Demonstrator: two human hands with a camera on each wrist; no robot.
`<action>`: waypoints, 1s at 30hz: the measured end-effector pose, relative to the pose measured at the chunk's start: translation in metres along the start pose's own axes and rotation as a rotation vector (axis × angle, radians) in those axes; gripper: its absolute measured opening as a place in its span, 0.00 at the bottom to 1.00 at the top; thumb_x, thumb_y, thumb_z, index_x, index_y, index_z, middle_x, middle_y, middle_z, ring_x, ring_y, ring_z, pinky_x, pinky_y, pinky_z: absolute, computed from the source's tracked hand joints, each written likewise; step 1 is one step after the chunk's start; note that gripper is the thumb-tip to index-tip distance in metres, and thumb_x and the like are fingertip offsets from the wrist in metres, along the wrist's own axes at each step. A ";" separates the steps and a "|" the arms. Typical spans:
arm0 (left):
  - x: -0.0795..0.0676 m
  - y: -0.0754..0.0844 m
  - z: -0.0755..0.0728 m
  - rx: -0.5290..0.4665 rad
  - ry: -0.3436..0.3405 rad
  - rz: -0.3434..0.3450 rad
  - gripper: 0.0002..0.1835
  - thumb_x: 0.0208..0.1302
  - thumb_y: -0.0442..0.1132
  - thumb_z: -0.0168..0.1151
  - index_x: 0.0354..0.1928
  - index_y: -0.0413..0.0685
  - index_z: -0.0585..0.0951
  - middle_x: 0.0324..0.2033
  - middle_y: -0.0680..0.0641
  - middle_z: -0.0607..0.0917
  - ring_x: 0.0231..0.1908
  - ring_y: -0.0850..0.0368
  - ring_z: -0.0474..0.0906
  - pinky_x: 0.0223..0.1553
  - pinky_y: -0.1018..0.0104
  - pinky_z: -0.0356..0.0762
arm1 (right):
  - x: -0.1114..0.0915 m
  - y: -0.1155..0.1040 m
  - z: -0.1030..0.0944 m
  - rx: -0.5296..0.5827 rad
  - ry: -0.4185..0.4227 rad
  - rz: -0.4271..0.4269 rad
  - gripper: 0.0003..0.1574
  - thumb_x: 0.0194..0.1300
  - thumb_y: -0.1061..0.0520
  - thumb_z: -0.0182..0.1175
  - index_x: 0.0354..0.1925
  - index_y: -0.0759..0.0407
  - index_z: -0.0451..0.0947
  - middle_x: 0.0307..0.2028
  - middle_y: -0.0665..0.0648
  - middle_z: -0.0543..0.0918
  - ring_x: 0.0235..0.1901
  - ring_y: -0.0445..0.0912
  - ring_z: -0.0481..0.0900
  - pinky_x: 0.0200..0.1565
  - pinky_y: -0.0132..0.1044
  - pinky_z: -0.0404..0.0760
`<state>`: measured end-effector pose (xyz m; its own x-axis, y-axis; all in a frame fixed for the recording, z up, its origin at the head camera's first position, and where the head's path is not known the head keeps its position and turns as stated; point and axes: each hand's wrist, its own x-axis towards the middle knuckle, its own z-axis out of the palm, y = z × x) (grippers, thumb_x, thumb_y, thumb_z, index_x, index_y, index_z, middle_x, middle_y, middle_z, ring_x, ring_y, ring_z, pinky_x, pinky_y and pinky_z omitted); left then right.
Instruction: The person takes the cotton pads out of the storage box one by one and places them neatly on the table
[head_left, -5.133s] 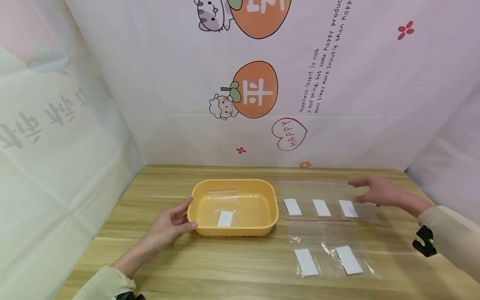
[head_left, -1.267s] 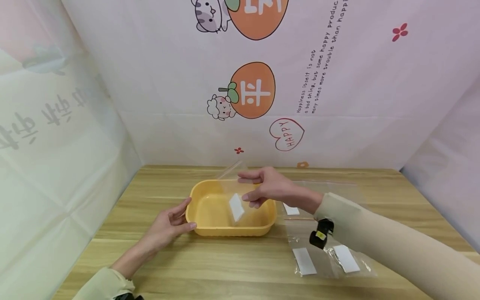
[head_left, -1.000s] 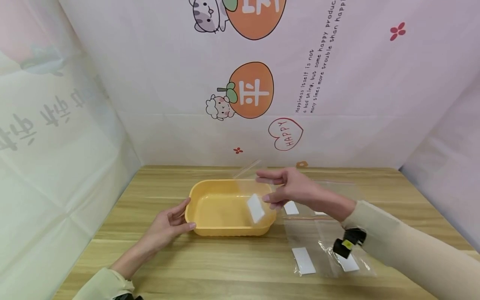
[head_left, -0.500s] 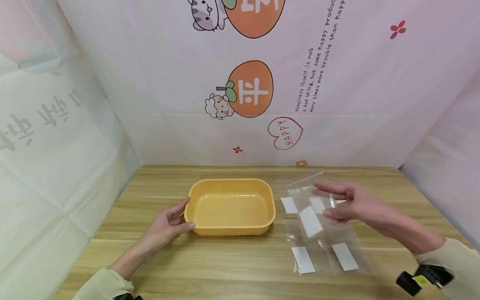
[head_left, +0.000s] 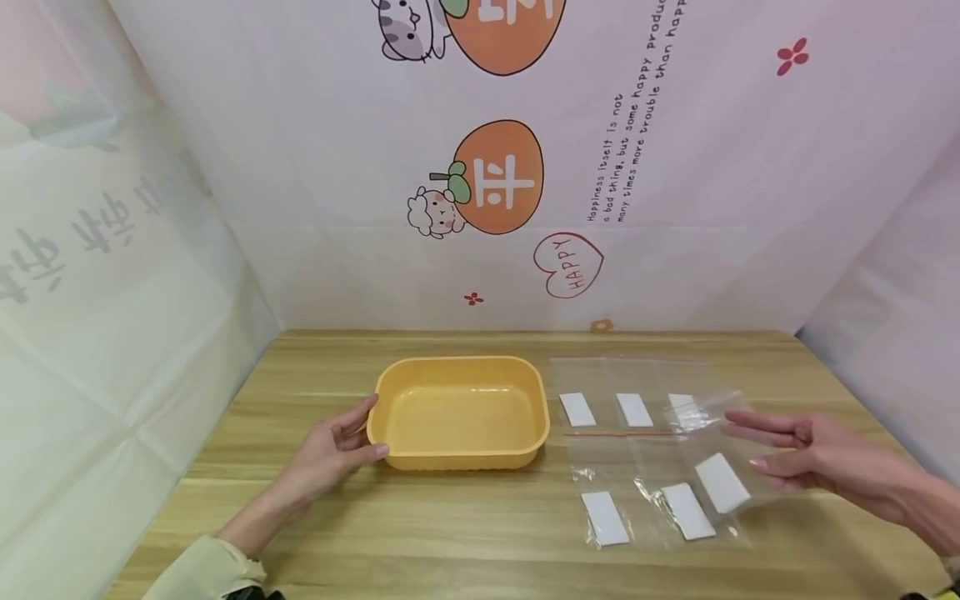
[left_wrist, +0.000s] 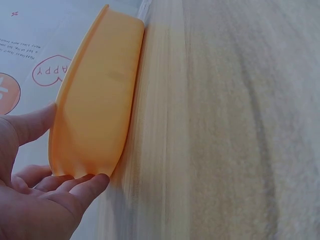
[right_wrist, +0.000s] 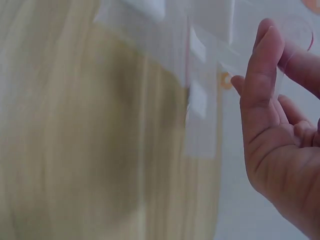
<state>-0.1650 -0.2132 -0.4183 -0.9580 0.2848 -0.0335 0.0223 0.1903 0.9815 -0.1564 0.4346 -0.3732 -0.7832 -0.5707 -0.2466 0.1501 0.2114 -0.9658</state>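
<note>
A yellow plastic tub [head_left: 465,461] stands on the table; nothing lies in it. My left hand [head_left: 333,450] holds its left end, thumb and fingertips against the wall and rim, as the left wrist view also shows. At the right, my right hand [head_left: 832,458] pinches the edge of a clear zip bag with a white rectangular piece [head_left: 722,483] in it. The held bag hangs over the right end of the laid-out bags. In the right wrist view, the thumb and fingers [right_wrist: 262,75] grip the transparent film.
Clear zip bags lie in two rows right of the tub, each with a white piece [head_left: 635,410]. The back row has three, the front row two, including a front-left piece [head_left: 605,518]. Behind the wooden table [head_left: 300,358] hangs a printed sheet [head_left: 375,275].
The bag that lay in the tub has been lifted out by my right hand and carried rightward over the other bags, towards the front row's right end. My left hand stays on the tub.
</note>
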 end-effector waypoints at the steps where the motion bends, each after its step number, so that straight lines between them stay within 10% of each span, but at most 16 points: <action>1: 0.000 0.000 0.000 0.001 -0.001 0.000 0.49 0.68 0.38 0.74 0.83 0.38 0.54 0.80 0.37 0.57 0.73 0.37 0.66 0.64 0.64 0.75 | -0.003 0.005 -0.004 -0.012 -0.001 0.011 0.40 0.81 0.69 0.49 0.70 0.25 0.74 0.69 0.32 0.75 0.54 0.35 0.82 0.41 0.36 0.88; 13: 0.000 -0.001 -0.001 0.010 0.005 0.002 0.49 0.68 0.37 0.74 0.83 0.38 0.54 0.79 0.37 0.58 0.72 0.37 0.68 0.63 0.63 0.77 | -0.024 0.035 -0.021 -0.273 0.086 0.075 0.42 0.76 0.66 0.60 0.72 0.22 0.72 0.52 0.35 0.84 0.18 0.49 0.66 0.19 0.35 0.74; 20: 0.000 -0.002 -0.001 0.011 0.010 -0.003 0.49 0.68 0.37 0.74 0.83 0.39 0.55 0.79 0.37 0.58 0.72 0.37 0.67 0.62 0.63 0.77 | -0.022 0.039 -0.021 -0.446 0.115 0.058 0.42 0.71 0.63 0.67 0.71 0.24 0.74 0.65 0.83 0.72 0.16 0.42 0.67 0.18 0.38 0.77; 27: 0.000 -0.001 0.000 0.008 0.018 -0.015 0.49 0.68 0.37 0.74 0.83 0.40 0.55 0.79 0.38 0.58 0.73 0.38 0.66 0.63 0.64 0.76 | -0.022 0.041 -0.022 -0.406 0.098 0.046 0.46 0.70 0.66 0.66 0.65 0.12 0.74 0.54 0.36 0.83 0.17 0.36 0.63 0.15 0.35 0.71; 30: 0.001 -0.001 0.000 0.004 0.017 -0.012 0.49 0.68 0.37 0.74 0.83 0.40 0.55 0.80 0.38 0.58 0.73 0.38 0.66 0.63 0.64 0.76 | -0.024 0.044 -0.018 -0.462 0.149 0.022 0.47 0.70 0.65 0.68 0.62 0.08 0.74 0.56 0.31 0.82 0.17 0.36 0.67 0.16 0.36 0.75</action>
<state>-0.1655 -0.2128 -0.4196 -0.9628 0.2668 -0.0420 0.0119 0.1973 0.9803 -0.1417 0.4722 -0.4083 -0.8657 -0.4497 -0.2197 -0.0900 0.5717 -0.8155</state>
